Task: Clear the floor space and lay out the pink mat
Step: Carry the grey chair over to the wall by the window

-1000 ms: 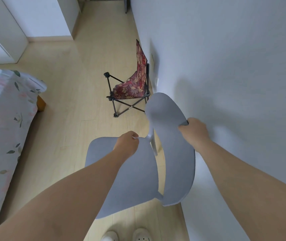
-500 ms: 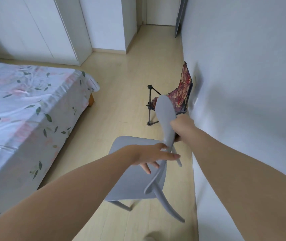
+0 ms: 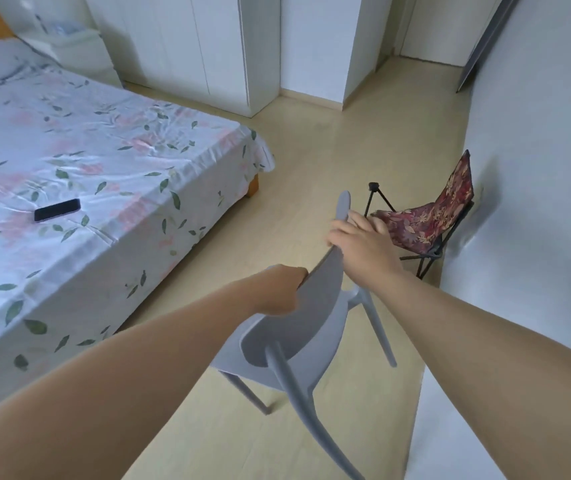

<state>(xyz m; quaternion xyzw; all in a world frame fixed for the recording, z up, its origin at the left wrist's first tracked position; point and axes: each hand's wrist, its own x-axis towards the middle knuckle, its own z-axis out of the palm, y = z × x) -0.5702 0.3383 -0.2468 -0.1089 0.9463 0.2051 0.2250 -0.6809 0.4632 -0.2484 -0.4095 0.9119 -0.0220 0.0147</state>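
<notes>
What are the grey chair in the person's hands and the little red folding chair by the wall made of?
Grey chair: probably moulded plastic with a smooth matte finish. The back and legs are one even colour with rounded, seamless joins.
Folding chair: a sagging leaf-patterned fabric sling, likely woven cloth, on thin black tubes that look like metal.

floral bed [image 3: 97, 174], white wardrobes [image 3: 187, 46], wooden floor [image 3: 312, 168]

Standing here, what I see of the person is two bare arms. The long left forearm [image 3: 145, 372] and the right forearm [image 3: 492, 337] are uncovered skin from the wrist up to the edge of view. The left hand [image 3: 279, 294] is bare and slightly blurred. The right hand [image 3: 363, 245] is bare too, its knuckles and fingers [image 3: 358, 217] plain to see.
</notes>
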